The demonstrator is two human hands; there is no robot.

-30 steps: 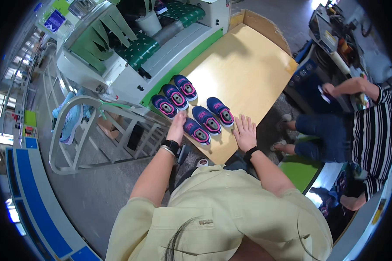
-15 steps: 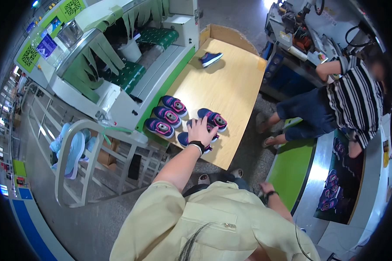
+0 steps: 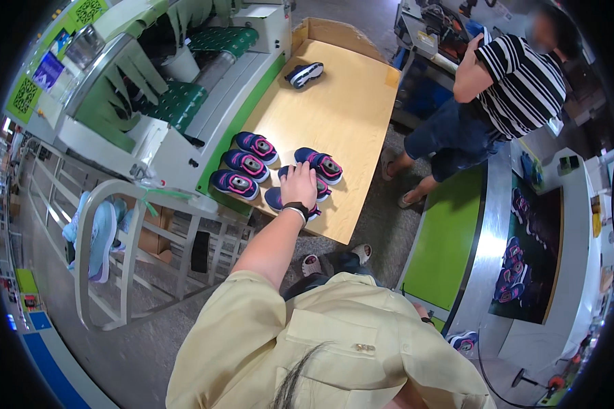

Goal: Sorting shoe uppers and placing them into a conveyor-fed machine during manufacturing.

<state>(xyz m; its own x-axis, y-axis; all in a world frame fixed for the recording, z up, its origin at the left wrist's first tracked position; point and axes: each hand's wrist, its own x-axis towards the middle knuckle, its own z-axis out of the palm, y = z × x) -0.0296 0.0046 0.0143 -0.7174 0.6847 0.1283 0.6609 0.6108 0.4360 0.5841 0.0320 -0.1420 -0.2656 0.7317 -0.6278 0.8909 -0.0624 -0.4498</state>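
Observation:
My left hand lies palm down over a navy and pink children's sneaker in the right-hand group on the wooden table. Its fingers are stretched out and cover most of that shoe. Another sneaker sits just beyond my hand, and one more shows beside my wrist. To the left, several matching sneakers stand in a row, the middle one among them. At the far end a single shoe rests tilted, its pale sole showing. Only a sliver of my right hand shows beside my shirt; its fingers are hidden.
Left of the table stands a machine with a green conveyor belt. A metal rack holds light blue shoes. At right, a person in a striped shirt stands by a green-topped bench; more sneakers lie on a dark panel.
The far shoe has turned so its sole shows. My left hand stays over the same group, fingers closer together. My right hand has slipped mostly behind my shirt. The other person has raised their arms.

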